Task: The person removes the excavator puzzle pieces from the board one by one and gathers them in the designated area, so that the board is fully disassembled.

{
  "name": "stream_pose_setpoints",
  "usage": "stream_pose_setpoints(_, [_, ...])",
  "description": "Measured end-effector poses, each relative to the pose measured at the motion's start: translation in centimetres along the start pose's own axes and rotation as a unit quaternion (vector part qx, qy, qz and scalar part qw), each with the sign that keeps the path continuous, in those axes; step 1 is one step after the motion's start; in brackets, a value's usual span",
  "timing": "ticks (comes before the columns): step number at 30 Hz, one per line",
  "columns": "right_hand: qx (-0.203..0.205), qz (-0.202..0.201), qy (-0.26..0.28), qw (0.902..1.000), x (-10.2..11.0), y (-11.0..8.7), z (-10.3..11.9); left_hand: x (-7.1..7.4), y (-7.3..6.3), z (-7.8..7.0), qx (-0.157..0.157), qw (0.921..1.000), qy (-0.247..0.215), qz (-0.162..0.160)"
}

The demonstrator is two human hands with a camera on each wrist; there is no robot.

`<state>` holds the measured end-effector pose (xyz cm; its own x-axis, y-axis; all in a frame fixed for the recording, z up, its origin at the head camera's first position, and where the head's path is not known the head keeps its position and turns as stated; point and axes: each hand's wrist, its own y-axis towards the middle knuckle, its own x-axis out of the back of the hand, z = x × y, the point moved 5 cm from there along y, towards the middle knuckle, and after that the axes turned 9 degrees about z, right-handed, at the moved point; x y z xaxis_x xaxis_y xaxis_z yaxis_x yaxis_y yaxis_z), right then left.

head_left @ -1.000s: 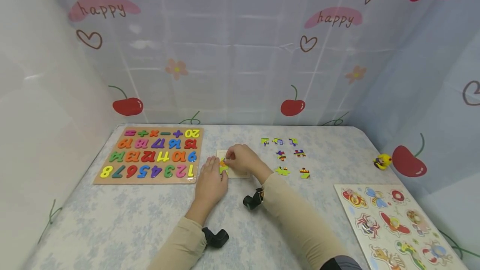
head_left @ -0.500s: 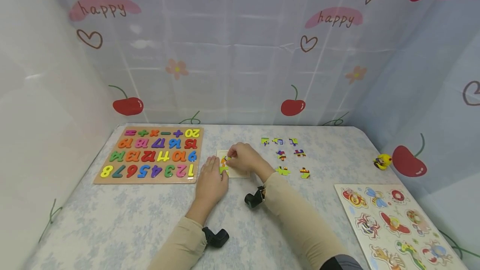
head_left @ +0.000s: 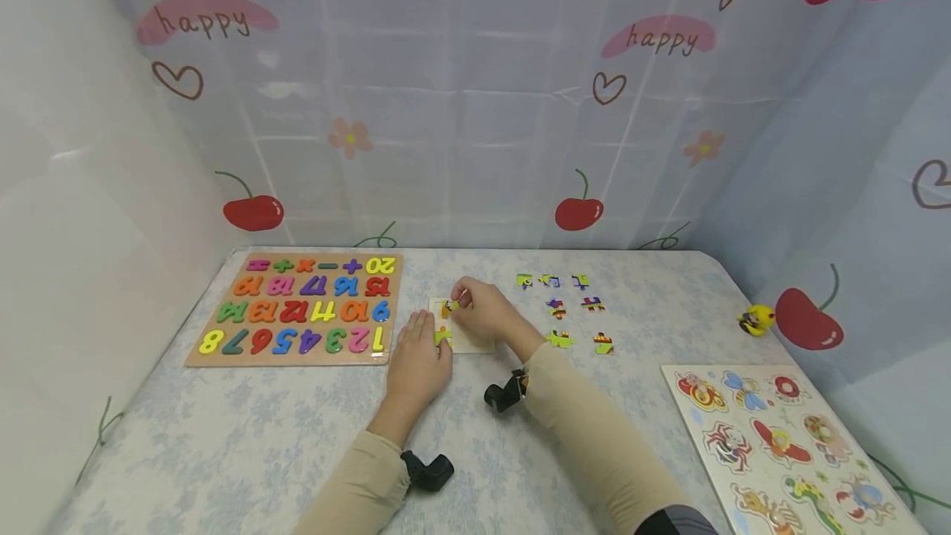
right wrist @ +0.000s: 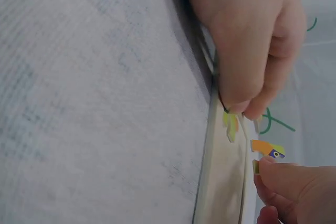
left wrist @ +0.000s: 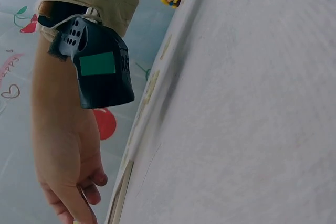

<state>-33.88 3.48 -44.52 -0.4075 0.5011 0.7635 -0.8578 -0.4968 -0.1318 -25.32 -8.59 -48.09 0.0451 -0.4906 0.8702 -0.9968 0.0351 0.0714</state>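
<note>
A pale wooden puzzle tray [head_left: 473,345] lies at mid-table. My left hand [head_left: 418,359] rests along its left side with fairly straight fingers, thumb by a green puzzle piece [head_left: 443,335] lying in the tray. In the right wrist view that left hand [right wrist: 244,40] reaches down to the tray edge. My right hand [head_left: 486,312] is over the tray, pinching an orange, green and blue puzzle piece [right wrist: 268,147] between thumb and fingers [right wrist: 286,174]. That piece is held just above the tray. Fingertips partly hide it. The left wrist view shows the right hand [left wrist: 68,156] from the side.
Several loose puzzle pieces [head_left: 560,339] lie right of the tray. A number board [head_left: 293,312] stands close on the left. An insect-picture board [head_left: 783,444] is at the lower right, with a small yellow figure [head_left: 757,320] beyond it. A patterned curtain [head_left: 475,147] closes the back.
My right hand has shifted slightly away from me and right, and the pinched piece has moved with it and turned, uncovering more of it. The left hand has stayed in place.
</note>
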Motion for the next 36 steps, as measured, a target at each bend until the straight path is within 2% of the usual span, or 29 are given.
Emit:
stream_pose_setpoints(4, [-0.005, -0.018, 0.027, 0.9995, 1.3, -0.5, -0.5, 0.0, 0.0, 0.1, 0.004, 1.0000, 0.003, 0.004])
stream_pose_setpoints(8, [-0.020, -0.020, 0.030, 0.9991, 2.8, -1.2, -1.5, -0.1, 0.0, 0.1, 0.011, 0.9999, 0.003, 0.009])
stream_pose_setpoints(15, [-0.045, -0.004, 0.036, 0.9983, 4.9, -3.2, -4.8, -0.1, 0.0, 0.2, 0.012, 0.9999, 0.002, 0.009])
stream_pose_setpoints(20, [-0.068, -0.007, 0.019, 0.9975, 6.1, -4.4, -6.8, -0.2, 0.0, 0.3, 0.013, 0.9998, 0.005, 0.011])
stream_pose_setpoints(26, [-0.092, -0.004, 0.028, 0.9954, 6.6, -4.9, -8.1, -0.2, -0.1, 0.3, 0.014, 0.9998, 0.004, 0.014])
stream_pose_setpoints(36, [-0.124, -0.004, 0.011, 0.9922, 6.6, -4.7, -9.2, -0.4, -0.1, 0.2, 0.012, 0.9998, 0.001, 0.016])
